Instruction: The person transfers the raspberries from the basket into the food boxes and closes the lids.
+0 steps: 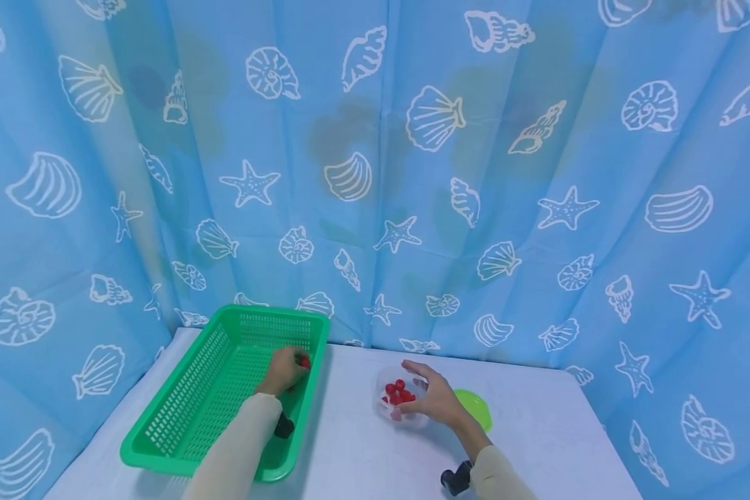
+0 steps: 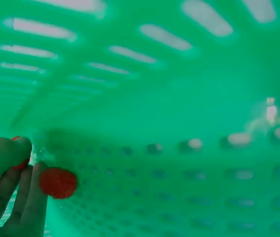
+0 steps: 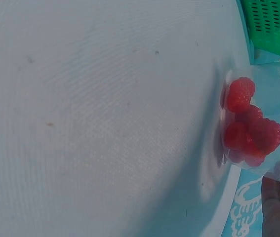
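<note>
My left hand (image 1: 282, 373) is inside the green plastic basket (image 1: 269, 312), near its right wall. It pinches a raspberry (image 1: 305, 362) between thumb and fingers. A second raspberry (image 2: 58, 183) lies in the basket beside the fingers in the left wrist view. On the table, a clear plastic container (image 1: 381, 380) holds several raspberries (image 3: 265, 136). My right hand (image 1: 436, 398) grips this container, with thumb and fingers spread across its rim. Only part of that hand shows in the right wrist view, at the lower right edge.
A bright green round lid (image 1: 477, 411) lies on the white tablecloth (image 1: 537, 430) to the right, partly behind my right wrist. The basket stands on the left of the table. Behind the table hangs a blue curtain (image 1: 362, 229) with shell prints.
</note>
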